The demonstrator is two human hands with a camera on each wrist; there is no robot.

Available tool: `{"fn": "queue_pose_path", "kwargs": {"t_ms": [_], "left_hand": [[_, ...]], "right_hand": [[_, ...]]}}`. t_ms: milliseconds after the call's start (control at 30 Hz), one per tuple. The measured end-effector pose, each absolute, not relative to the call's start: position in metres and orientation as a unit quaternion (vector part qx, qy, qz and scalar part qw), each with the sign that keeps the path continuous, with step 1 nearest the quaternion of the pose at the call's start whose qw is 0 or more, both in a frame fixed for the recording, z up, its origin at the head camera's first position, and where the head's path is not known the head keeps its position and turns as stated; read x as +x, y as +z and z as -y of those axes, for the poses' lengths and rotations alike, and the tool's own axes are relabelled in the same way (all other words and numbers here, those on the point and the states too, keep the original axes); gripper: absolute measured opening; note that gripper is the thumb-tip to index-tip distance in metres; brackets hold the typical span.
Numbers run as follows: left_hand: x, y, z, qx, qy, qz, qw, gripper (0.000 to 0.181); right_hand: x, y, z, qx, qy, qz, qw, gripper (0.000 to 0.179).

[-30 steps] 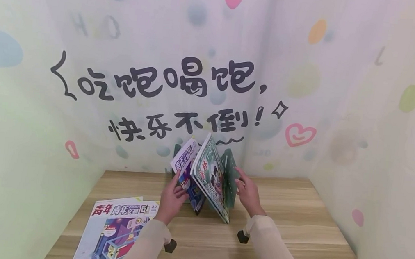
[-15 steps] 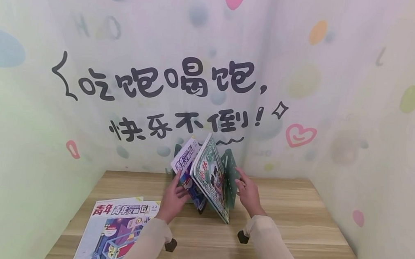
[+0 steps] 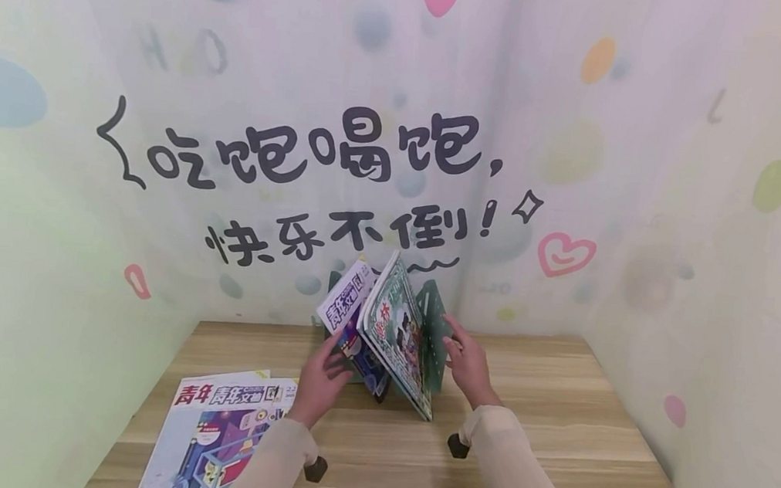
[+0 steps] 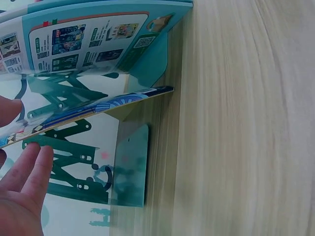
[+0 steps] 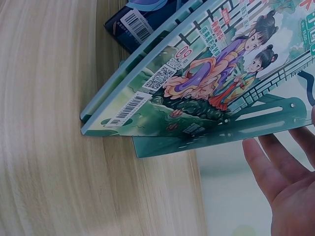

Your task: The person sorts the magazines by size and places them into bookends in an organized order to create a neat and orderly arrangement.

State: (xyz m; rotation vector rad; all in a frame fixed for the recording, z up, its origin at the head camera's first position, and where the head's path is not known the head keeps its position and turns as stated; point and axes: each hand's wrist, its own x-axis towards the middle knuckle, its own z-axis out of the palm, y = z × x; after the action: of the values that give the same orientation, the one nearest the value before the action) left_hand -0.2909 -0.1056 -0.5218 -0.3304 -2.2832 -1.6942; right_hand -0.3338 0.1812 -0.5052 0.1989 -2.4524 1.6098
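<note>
A purple-blue magazine (image 3: 350, 310) leans between the ends of a green metal bookend (image 3: 435, 329). My left hand (image 3: 321, 377) is at its left edge, thumb on the cover side and fingers behind it, holding it loosely. The extended fingertips (image 4: 45, 153) show just below the magazine in the left wrist view. My right hand (image 3: 471, 363) holds the bookend's right end plate, with its fingers (image 5: 256, 152) on the outer side and only a bit of the thumb in sight. Green-covered magazines (image 3: 397, 326) lean against the inner side of that plate.
More magazines (image 3: 188, 404) lie overlapping flat on the wooden table (image 3: 405, 470) at the left front, partly behind the left sleeve. A printed wall (image 3: 277, 265) stands close behind the bookend. The bookend's folding slats (image 4: 74, 147) show in the left wrist view.
My left hand has shifted slightly down and left, and the purple-blue magazine's top has tipped a little to the left. My right hand and the green-covered magazines stay almost still.
</note>
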Motion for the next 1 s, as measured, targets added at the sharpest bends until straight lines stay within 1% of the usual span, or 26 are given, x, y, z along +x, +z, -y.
{"fn": "queue_pose_path", "kwargs": {"t_ms": [200,400,533,700,900,1000], "left_hand": [[-0.288,-0.526,0.11,-0.101,-0.588,0.787,0.154,0.072],[-0.289,-0.531,0.114,-0.102,-0.589,0.785,0.163,0.067],[-0.289,-0.534,0.116,-0.098,-0.587,0.786,0.164,0.066],[-0.287,-0.535,0.119,-0.085,-0.576,0.797,0.159,0.063],[-0.282,-0.533,0.127,-0.052,-0.556,0.815,0.153,0.05],[-0.282,-0.536,0.133,-0.047,-0.546,0.821,0.159,0.044]], "right_hand": [[-0.334,-0.505,-0.183,0.065,0.549,0.827,0.098,0.045],[-0.334,-0.505,-0.182,0.069,0.555,0.822,0.103,0.045],[-0.333,-0.505,-0.18,0.076,0.55,0.824,0.113,0.044],[-0.333,-0.504,-0.179,0.072,0.55,0.825,0.109,0.044],[-0.334,-0.505,-0.18,0.065,0.554,0.825,0.095,0.044],[-0.333,-0.505,-0.181,0.06,0.554,0.825,0.093,0.044]]}}
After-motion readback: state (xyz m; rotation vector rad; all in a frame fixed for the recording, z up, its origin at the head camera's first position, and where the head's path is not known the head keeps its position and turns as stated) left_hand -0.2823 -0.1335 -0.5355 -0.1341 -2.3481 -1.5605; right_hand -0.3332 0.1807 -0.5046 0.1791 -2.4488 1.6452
